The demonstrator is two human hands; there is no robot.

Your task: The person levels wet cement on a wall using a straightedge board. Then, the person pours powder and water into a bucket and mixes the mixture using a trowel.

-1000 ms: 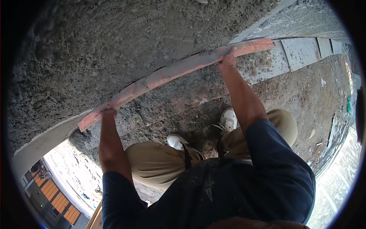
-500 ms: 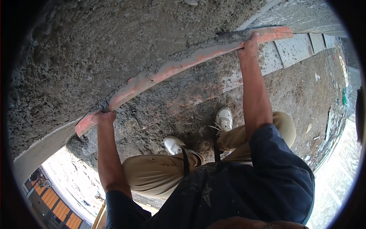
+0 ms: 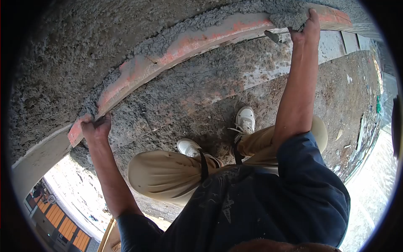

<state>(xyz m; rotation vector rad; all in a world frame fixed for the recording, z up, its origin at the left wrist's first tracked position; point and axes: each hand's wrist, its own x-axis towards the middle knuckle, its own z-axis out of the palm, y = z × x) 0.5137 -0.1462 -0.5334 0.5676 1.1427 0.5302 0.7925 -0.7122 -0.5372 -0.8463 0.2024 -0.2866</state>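
Observation:
A long straightedge (image 3: pixel 176 54), worn grey with red paint, spans the rough mortar wall (image 3: pixel 84 50) in front of me. My left hand (image 3: pixel 97 127) is closed around it near its left end. Towards the other end, my right hand (image 3: pixel 310 31) grips it with the fingers wrapped round the edge. Wet mortar (image 3: pixel 159 42) is heaped along the upper side of the straightedge. A thick lump (image 3: pixel 289 17) of it lies against my right fingers. Below that hand, a small dark piece of mortar (image 3: pixel 273 37) hangs or falls; I cannot tell which.
Mortar-spattered boards (image 3: pixel 329 46) lie along the foot of the wall. My white shoes (image 3: pixel 245 119) stand on dirt ground (image 3: pixel 310 98). Debris lines the right side. A smooth wall edge (image 3: pixel 37 155) and bright open ground (image 3: pixel 75 185) are at lower left.
Both hands have moved the straightedge farther up the wall, and they are wider apart in view. More mortar has gathered on it, especially beside my right hand.

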